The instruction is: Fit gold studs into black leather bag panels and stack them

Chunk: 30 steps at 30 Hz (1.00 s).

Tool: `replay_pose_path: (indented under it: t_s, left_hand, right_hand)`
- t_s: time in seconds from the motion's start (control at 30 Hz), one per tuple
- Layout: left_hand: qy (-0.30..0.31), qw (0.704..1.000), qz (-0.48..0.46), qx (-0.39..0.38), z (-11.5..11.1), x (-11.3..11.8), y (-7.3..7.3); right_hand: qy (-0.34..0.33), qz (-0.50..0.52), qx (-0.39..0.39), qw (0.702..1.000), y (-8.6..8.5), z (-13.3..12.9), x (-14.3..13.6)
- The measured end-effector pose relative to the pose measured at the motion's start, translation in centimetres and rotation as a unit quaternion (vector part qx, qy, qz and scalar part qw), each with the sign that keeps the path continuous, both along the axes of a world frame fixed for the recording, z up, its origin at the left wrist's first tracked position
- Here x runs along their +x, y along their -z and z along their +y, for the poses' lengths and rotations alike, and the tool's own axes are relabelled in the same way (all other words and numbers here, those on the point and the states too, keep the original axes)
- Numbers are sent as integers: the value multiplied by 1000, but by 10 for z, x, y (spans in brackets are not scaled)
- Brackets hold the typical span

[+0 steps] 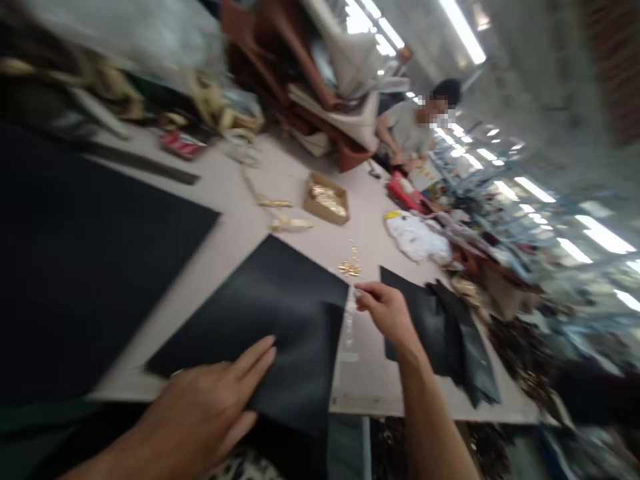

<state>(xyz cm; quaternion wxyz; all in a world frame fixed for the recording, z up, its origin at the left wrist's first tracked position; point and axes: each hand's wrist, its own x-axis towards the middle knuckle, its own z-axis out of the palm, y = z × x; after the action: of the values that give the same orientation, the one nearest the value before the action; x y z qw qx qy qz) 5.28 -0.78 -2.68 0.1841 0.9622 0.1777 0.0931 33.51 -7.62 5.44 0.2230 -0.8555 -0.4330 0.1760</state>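
1 left hand (213, 400) flat on black sheet (285, 297), right hand (387, 312) narrow near gold pieces (349, 269), grip contents unclear

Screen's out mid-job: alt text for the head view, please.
The left hand lies on a black leather-like sheet on a pale table; the right hand is near a pile of small golden pieces, its grip unclear. Beyond sits a cardboard box of more.

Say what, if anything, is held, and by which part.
Left hand: nothing visibly gripped, resting on the black sheet. Right hand: too blurred to tell if it pinches anything.
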Motion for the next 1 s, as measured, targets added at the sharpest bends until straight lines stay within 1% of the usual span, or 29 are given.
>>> replay_pose_path:
  t_s: [0.03,0.07,0.1,0.17,0.23,0.3,0.4,0.5,0.67,0.87,1.0]
  left_hand:
    - [13,999,29,23,-3,-14,-7]
    - [19,998,53,38,-5,-23,-14]
    - [27,997,61,50,-5,-27,-19]
    - [25,995,64,72,-4,-27,-23]
    - [21,995,53,87,-3,-25,-22]
    - [18,994,41,98,-4,-25,-20]
    - [23,993,21,112,-7,-27,-17]
    - [24,993,11,114,-7,-28,-15]
    - [22,994,6,105,-6,-28,-14]
    - [22,995,-4,98,-6,-28,-13]
    - [22,995,-6,95,-6,-27,-10]
  right_hand:
    - [-18,37,7,999,5,-3,-11]
    - [-30,85,18,996,11,-5,-23]
    - [-34,149,29,988,17,-5,-35]
    - [-48,237,22,970,29,-5,-60]
    - [-71,265,-8,962,37,-3,-80]
    - [-96,250,-40,963,42,0,-92]
    - [-130,198,-72,969,46,5,-96]
    - [-162,153,-90,971,44,11,-95]
    - [-183,128,-105,969,38,18,-100]
    - [-174,164,-139,961,36,23,-98]
    - [-159,225,-200,940,31,33,-96]
